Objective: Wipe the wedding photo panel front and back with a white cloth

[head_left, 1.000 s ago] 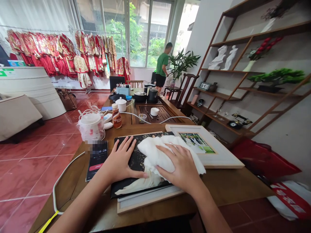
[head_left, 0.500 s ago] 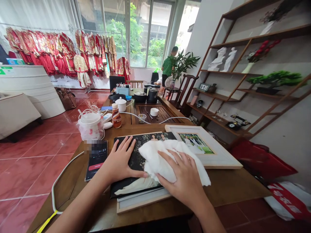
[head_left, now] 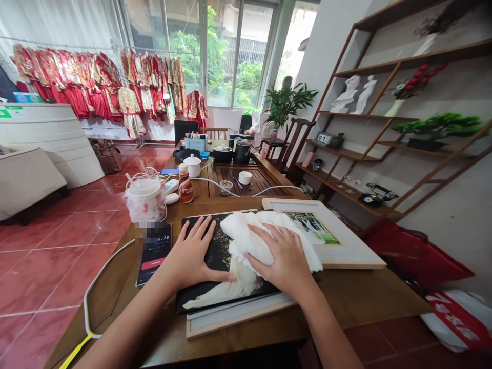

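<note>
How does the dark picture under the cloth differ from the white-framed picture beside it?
The dark picture is mostly covered by a white cloth, while the white-framed picture shows its green scene. The dark picture has a black, speckled surface; the framed one has a broad pale frame. Both lie on the wooden table.

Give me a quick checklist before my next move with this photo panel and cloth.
Left hand flat on the dark photo panel: ok.
Right hand resting on the white cloth: ok.
Phone off the panel: ok.
Cloth apart from the framed photo: not ok, its end appears to reach over the frame's edge.
Panel surface clean: cannot tell, the cloth covers much of it.
</note>
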{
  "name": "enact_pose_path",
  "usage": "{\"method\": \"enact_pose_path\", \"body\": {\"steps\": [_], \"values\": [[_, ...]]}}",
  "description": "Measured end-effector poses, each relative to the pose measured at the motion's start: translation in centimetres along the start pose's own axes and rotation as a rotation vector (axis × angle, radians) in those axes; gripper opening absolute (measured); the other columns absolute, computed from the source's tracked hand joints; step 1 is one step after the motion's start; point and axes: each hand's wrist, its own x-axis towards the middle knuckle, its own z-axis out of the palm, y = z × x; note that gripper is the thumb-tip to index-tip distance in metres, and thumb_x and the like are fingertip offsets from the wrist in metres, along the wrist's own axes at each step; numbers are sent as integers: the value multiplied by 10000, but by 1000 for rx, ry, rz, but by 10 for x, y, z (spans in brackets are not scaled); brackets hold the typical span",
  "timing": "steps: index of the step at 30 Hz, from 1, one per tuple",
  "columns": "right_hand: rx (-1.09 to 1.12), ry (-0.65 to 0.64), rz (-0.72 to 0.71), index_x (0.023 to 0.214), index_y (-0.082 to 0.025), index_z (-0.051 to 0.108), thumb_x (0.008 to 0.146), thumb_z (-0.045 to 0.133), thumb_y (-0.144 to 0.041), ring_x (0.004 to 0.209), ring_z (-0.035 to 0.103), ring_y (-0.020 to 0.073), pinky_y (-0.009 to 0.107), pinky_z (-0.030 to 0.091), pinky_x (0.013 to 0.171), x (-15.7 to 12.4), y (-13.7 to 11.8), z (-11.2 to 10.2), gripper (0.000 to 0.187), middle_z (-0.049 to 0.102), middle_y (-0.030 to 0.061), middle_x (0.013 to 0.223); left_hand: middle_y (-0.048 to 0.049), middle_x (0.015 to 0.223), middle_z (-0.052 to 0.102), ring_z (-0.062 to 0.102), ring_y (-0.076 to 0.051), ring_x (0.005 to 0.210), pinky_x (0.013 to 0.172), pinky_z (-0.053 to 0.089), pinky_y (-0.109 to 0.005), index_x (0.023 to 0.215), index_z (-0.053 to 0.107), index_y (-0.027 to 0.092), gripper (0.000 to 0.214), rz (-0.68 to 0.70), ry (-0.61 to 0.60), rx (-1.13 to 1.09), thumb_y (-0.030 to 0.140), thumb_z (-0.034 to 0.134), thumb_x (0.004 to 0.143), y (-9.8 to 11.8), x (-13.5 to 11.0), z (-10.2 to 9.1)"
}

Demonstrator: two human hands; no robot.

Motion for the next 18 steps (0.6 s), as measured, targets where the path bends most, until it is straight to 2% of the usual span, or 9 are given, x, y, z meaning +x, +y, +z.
{"method": "enact_pose_path", "body": {"steps": [10,13,18], "values": [[-7,-23,-33,1342,-341,475,826,563,-509,1180,440,312,495,321,962,-34,-12,-12,550,543,48,1292,-164,1558,206,122,-369,1437,1139,100,-588,1508,186,93,1237,13,27,14,920,408,616,-2,-1,2],[6,-29,-34,1332,-347,483,815,575,-511,1176,445,311,490,327,954,-30,-10,-12,550,547,46,1291,-160,1560,197,119,-371,1437,1138,92,-589,1510,181,99,1231,23,23,13,916,414,618,-2,-1,2],[35,-37,-22,1316,-342,503,815,569,-529,1172,455,307,490,328,962,-8,-4,-6,539,540,50,1313,-153,1562,195,121,-366,1438,1135,98,-592,1514,168,115,1205,25,23,15,893,441,636,-1,1,3]]}}
